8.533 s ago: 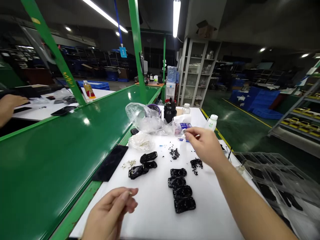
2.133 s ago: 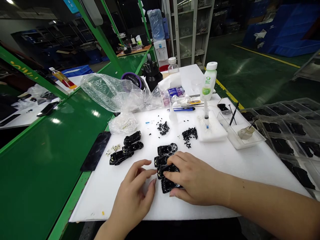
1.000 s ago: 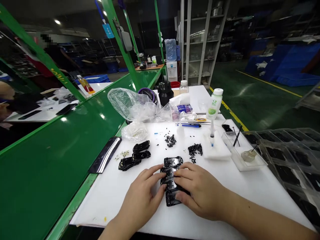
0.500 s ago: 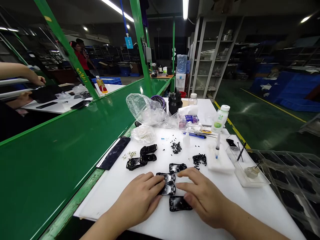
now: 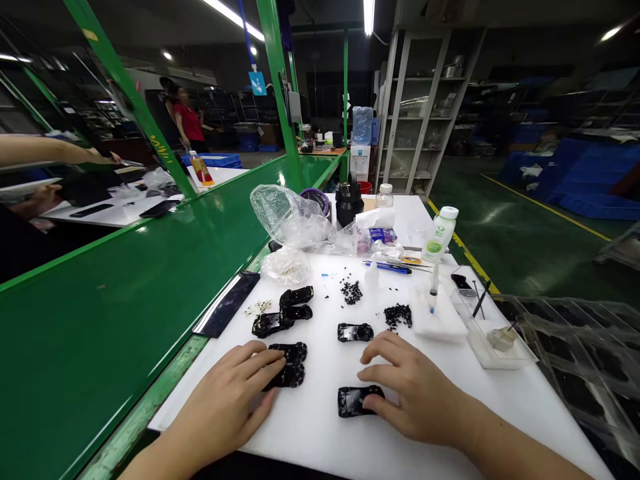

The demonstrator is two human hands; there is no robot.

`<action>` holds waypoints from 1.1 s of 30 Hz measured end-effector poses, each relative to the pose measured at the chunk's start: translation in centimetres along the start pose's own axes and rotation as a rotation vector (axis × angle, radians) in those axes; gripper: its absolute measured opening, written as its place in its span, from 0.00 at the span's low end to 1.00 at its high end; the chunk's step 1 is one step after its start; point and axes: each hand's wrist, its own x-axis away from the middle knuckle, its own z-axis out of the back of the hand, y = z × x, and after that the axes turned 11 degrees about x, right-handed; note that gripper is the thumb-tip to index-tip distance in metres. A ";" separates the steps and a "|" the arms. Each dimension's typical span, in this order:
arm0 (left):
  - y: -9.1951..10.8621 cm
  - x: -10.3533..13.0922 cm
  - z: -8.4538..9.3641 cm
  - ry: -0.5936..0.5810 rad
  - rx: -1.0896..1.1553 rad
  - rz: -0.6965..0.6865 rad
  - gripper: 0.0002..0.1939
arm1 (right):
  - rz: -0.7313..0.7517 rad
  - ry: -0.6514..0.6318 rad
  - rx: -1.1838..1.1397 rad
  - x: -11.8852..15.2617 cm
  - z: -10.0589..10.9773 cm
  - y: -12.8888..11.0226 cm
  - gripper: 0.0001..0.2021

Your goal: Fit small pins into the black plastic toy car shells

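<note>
On the white work surface [image 5: 320,427], my left hand [image 5: 233,393] rests its fingertips on two black car-shaped parts [image 5: 296,363] lying side by side. My right hand [image 5: 417,393] has its fingers spread, its thumb at the right end of a black car-shaped part [image 5: 353,401]. Another such part [image 5: 355,332] lies just beyond my right fingers. Several more black car parts [image 5: 270,324] are grouped farther back on the left. Two piles of tiny black pieces [image 5: 351,293] [image 5: 398,316] lie behind, and pale bits [image 5: 259,307] are near the grouped parts.
A dark panel [image 5: 227,307] lies along the left edge beside the green partition [image 5: 150,293]. Plastic bags [image 5: 293,217], a black bottle [image 5: 349,203] and a white bottle [image 5: 440,235] stand behind. A syringe [image 5: 433,293] and clear tray [image 5: 503,347] are at right. Another person's arm [image 5: 50,151] shows left.
My left hand has moved left, and the two car parts under its fingers have shifted left with it, away from my right hand. My right hand has barely moved.
</note>
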 end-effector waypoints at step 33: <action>-13.4 -16.5 0.8 -0.135 0.014 0.496 0.13 | 0.224 -0.002 0.112 -0.6 -4.5 1.3 0.05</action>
